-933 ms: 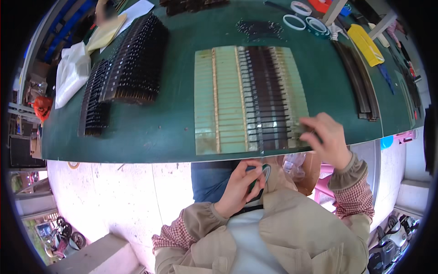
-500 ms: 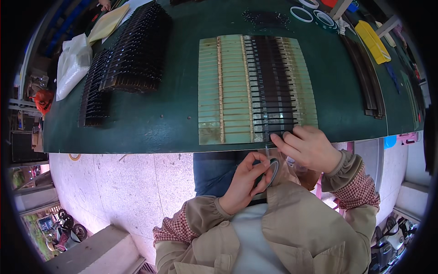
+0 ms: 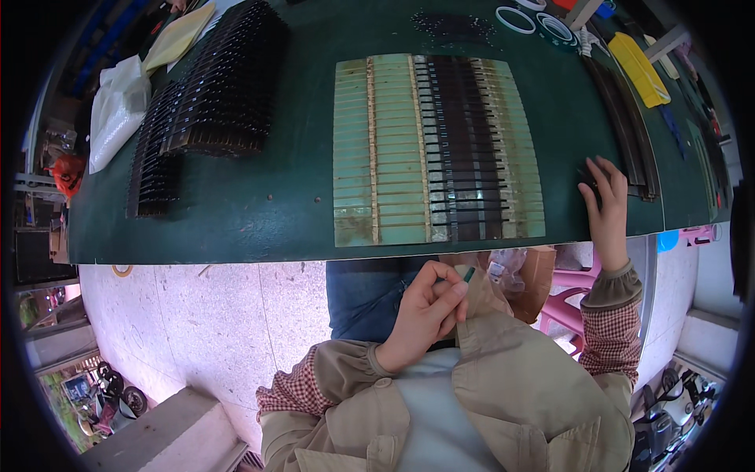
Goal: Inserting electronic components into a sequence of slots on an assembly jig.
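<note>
A pale green grooved board (image 3: 354,157) lies flat near the table's front edge. Thin black rods lie side by side across its right half, with a broad dark band (image 3: 464,141) running down them. Below the table edge, my left hand (image 3: 425,315) is closed around a roll of tape (image 3: 469,274); only a narrow green edge shows past the fingertips. Over the tabletop to the right of the board, my right hand (image 3: 609,212) has its fingers apart and nothing visible in them. Long dark strips (image 3: 621,118) lie just beyond it.
Stacks of black-rod panels (image 3: 224,86) stand at the left beside a white plastic bag (image 3: 118,114). Tape rolls (image 3: 556,27) and a yellow tray (image 3: 638,69) sit at the back right. Loose black pieces (image 3: 452,27) lie behind the board. A pink stool (image 3: 562,307) is below the table.
My right hand has left the board's near edge and moved right, its fingers opening out. My left hand stays below the edge with the tape roll, which is turned more edge-on.
</note>
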Tool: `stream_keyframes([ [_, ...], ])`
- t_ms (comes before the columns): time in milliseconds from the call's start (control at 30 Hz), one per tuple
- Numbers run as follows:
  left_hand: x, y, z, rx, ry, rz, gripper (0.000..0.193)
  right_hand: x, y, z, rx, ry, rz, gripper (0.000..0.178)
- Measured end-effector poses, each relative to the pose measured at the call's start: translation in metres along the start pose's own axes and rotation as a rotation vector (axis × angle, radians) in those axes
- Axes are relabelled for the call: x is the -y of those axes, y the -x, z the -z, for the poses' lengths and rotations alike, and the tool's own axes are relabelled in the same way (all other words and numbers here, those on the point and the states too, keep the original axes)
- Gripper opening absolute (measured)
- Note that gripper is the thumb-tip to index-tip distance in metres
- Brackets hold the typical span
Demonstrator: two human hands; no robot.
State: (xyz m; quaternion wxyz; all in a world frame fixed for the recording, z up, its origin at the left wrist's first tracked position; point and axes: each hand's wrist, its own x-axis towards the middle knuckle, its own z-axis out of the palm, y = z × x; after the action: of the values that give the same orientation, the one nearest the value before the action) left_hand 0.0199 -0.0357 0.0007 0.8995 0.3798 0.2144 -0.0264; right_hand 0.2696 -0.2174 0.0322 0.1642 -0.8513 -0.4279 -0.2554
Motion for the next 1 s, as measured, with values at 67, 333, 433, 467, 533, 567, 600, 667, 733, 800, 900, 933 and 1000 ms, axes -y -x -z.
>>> stream_keyframes([
  [67, 0.002, -0.003, -0.002, -0.005, -0.055, -0.038, 0.008, 0.001, 0.002, 0.004, -0.058, 0.098, 0.042, 0.030],
  [333, 0.004, -0.005, -0.006, 0.014, -0.083, -0.082, 0.010, 0.106, -0.003, 0.017, 0.746, -1.139, -0.475, 0.014],
  [433, -0.001, -0.003, -0.012, 0.009, -0.077, -0.084, 0.011, 0.105, -0.002, 0.000, 0.597, -1.197, -0.304, 0.013],
  [467, -0.001, -0.003, -0.012, 0.002, -0.072, -0.081, 0.012, 0.098, -0.010, -0.008, 0.455, -1.187, -0.240, 0.011],
  [533, 0.004, -0.002, -0.003, 0.046, -0.103, -0.050, 0.013, 0.084, -0.037, -0.016, 0.273, -1.174, -0.275, 0.007],
  [567, 0.008, -0.003, 0.004, 0.089, -0.135, -0.014, 0.014, 0.074, -0.062, -0.015, 0.234, -1.173, -0.372, 0.005],
  [600, 0.011, -0.002, 0.009, 0.134, -0.166, 0.020, 0.015, 0.058, -0.089, -0.019, 0.154, -1.154, -0.412, 0.004],
  [667, 0.016, -0.006, 0.012, 0.181, -0.158, 0.094, 0.016, 0.012, -0.140, -0.025, -0.043, -1.075, -0.422, 0.008],
  [733, 0.021, -0.010, 0.014, 0.241, -0.141, 0.260, 0.018, -0.019, -0.178, -0.041, -0.158, -1.026, -0.382, 0.011],
  [800, 0.024, -0.007, 0.016, 0.274, -0.136, 0.214, 0.019, -0.030, -0.198, -0.074, -0.160, -0.946, -0.323, 0.013],
  [900, 0.027, -0.003, 0.017, 0.330, -0.117, 0.132, 0.022, -0.024, -0.202, -0.127, 0.172, -0.933, -0.180, 0.012],
  [933, 0.025, -0.002, 0.016, 0.369, -0.265, -0.008, 0.022, -0.022, -0.199, -0.140, 0.172, -0.930, -0.173, 0.012],
  [1000, 0.021, -0.001, 0.014, 0.431, -0.557, -0.289, 0.023, -0.013, -0.192, -0.156, 0.461, -0.964, -0.223, 0.010],
])
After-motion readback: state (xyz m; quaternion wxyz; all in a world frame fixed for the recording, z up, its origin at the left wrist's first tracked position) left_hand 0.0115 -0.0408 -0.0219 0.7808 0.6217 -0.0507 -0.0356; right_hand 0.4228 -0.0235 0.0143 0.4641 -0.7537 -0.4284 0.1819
